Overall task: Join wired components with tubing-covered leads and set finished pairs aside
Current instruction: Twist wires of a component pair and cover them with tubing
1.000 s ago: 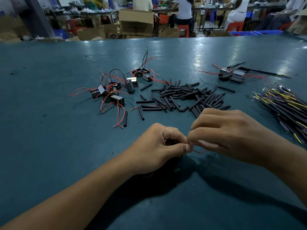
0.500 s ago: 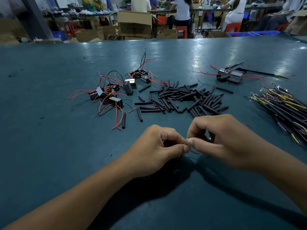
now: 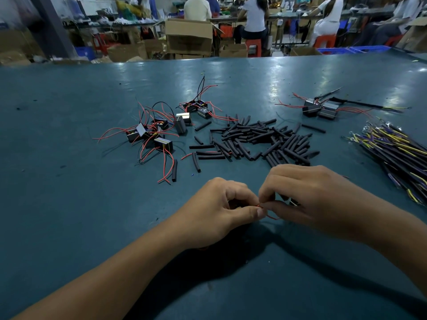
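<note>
My left hand and my right hand meet low over the blue-green table, both pinching thin red wire leads between thumb and fingers. What else the curled fingers hold is hidden. A pile of black tubing pieces lies just beyond my hands. Small black components with red leads are scattered to the left, with a few more behind. A joined pair lies at the far right.
A bundle of purple, yellow and black leads lies at the right edge. A single tube sits near the left cluster. Cardboard boxes and seated people fill the room beyond the table's far edge.
My right hand has drawn slightly closer to me and my fingertips have shifted on the red leads. Both hands stay together at the same spot.
</note>
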